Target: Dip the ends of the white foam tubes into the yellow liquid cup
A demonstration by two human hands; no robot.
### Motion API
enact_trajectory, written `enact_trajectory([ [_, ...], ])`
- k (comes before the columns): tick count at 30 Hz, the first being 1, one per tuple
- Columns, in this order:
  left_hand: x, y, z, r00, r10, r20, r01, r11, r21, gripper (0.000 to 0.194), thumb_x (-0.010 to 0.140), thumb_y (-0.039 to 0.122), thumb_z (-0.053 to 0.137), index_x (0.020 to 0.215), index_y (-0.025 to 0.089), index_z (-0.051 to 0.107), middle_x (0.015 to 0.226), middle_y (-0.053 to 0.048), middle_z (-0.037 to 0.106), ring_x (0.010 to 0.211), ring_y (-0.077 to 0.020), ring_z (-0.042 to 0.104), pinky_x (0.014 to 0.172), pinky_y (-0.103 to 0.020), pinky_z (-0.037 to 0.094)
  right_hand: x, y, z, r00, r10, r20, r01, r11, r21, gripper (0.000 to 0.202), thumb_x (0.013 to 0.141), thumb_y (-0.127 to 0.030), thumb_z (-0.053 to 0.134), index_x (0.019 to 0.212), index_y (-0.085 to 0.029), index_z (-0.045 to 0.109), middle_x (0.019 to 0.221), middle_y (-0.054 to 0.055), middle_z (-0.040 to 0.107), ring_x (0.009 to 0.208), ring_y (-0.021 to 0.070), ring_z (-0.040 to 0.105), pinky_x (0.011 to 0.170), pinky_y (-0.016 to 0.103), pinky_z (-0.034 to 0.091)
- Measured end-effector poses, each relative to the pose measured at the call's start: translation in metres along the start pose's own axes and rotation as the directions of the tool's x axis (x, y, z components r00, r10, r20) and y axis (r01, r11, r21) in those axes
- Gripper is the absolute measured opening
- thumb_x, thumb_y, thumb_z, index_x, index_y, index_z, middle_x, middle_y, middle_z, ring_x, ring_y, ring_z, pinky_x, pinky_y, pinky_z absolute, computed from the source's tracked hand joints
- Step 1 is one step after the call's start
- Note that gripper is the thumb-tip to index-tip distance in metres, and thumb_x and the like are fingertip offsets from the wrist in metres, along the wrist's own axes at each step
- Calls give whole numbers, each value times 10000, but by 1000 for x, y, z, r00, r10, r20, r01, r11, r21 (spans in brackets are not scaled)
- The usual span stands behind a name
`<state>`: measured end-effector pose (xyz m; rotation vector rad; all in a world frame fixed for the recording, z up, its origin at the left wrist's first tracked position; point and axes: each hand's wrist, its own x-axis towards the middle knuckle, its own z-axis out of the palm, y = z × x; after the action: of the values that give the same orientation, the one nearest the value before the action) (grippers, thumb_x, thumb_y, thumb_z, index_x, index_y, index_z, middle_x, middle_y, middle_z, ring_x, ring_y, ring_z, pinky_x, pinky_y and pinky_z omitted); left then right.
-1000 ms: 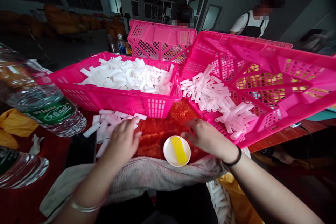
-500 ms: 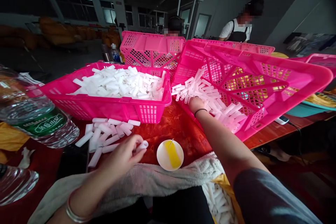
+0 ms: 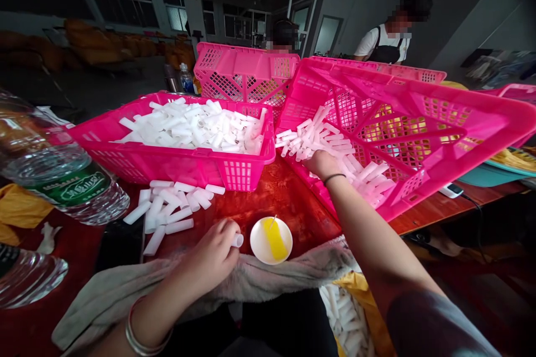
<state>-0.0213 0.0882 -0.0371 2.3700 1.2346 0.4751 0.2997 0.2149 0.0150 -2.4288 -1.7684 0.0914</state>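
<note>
My left hand (image 3: 218, 251) is closed round a short white plastic tube (image 3: 237, 240), its open end facing right above the table's front edge. Beside it sits a small white bowl (image 3: 256, 245) with a yellow strip (image 3: 275, 240) and a thin stick in it. My right hand (image 3: 321, 164) reaches into the tilted pink basket (image 3: 419, 189) among white tubes (image 3: 330, 142); its fingertips are hidden, so I cannot see what they hold. Loose tubes (image 3: 180, 226) lie in a pile left of my left hand.
A pink basket (image 3: 188, 163) heaped with white tubes stands at the left. Large clear bottles (image 3: 75, 184) are at the far left. A grey towel (image 3: 268, 284) covers the front edge. A person (image 3: 383, 44) is at the back right; a bag of tubes (image 3: 345, 315) sits below.
My left hand has shifted right, closer to the bowl, with the tube still in it. My right hand stays among the tubes in the tilted basket. The view has tipped slightly.
</note>
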Motion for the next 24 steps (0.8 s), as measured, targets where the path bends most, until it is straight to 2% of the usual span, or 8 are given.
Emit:
enact_trajectory([
  [2, 0, 3, 11, 996, 46, -73, -53, 994, -91, 144, 842, 271, 546, 960, 219, 483, 1169, -103, 555, 1114, -284, 540, 929, -428, 470, -31, 9, -6, 997, -19, -74, 24, 997, 75, 320, 907, -363, 475, 1009, -90, 605, 944, 160, 667, 877, 245, 647, 722, 299, 487],
  [4, 0, 7, 24, 994, 48, -100, -61, 989, -138, 362, 745, 367, 719, 976, 215, 485, 1281, -134, 512, 1205, -328, 486, 984, -461, 444, -68, 22, -2, 991, -77, -109, 101, 964, 244, 253, 885, -351, 455, 1000, -142, 541, 861, 88, 652, 751, 188, 631, 628, 260, 475],
  [7, 7, 13, 39, 998, 8, -68, -20, 982, -185, 659, 571, 407, 871, 1075, 212, 493, 1337, -156, 485, 1230, -367, 468, 1016, -507, 420, -122, 40, 17, 969, -244, -31, 181, 621, 762, 199, 841, -369, 503, 950, -206, 467, 631, -29, 544, 489, 135, 510, 452, 235, 402],
  [8, 10, 14, 41, 998, -1, -56, -10, 981, -196, 734, 535, 402, 892, 1118, 213, 487, 1329, -154, 493, 1222, -369, 475, 1017, -511, 420, -137, 44, 25, 957, -289, -1, 152, 499, 853, 205, 847, -387, 513, 946, -213, 472, 605, -44, 517, 458, 128, 482, 429, 231, 386],
  [10, 16, 16, 42, 999, -14, -29, 8, 978, -206, 809, 500, 375, 912, 1164, 217, 477, 1297, -141, 519, 1198, -361, 494, 1010, -503, 428, -160, 47, 38, 935, -351, 48, 107, 407, 907, 230, 889, -431, 500, 942, -210, 535, 629, -24, 544, 503, 142, 525, 453, 241, 421],
  [16, 29, 9, 30, 998, 8, 70, 10, 966, -258, 775, 493, 307, 915, 1145, 266, 499, 1280, -59, 553, 1157, -317, 523, 978, -457, 444, -178, 30, 55, 853, -505, -131, 401, 473, 785, 321, 961, -388, 471, 1169, -212, 641, 1080, 102, 669, 1012, 236, 623, 893, 385, 509],
  [20, 30, 5, 29, 996, 27, 86, 0, 954, -299, 792, 489, 294, 917, 1159, 266, 496, 1333, -56, 526, 1203, -312, 490, 1007, -459, 417, -172, 21, 67, 776, -553, -305, 606, 516, 606, 304, 957, -287, 496, 1223, -186, 606, 1134, 138, 632, 1051, 238, 602, 919, 400, 509],
  [24, 28, 5, 31, 995, 24, 94, 6, 952, -305, 813, 512, 275, 907, 1200, 270, 472, 1361, -56, 507, 1235, -314, 462, 1032, -471, 392, -169, 17, 72, 701, -645, -302, 694, 523, 494, 240, 957, -202, 468, 1136, -206, 628, 1093, 121, 610, 1013, 225, 599, 872, 374, 521],
])
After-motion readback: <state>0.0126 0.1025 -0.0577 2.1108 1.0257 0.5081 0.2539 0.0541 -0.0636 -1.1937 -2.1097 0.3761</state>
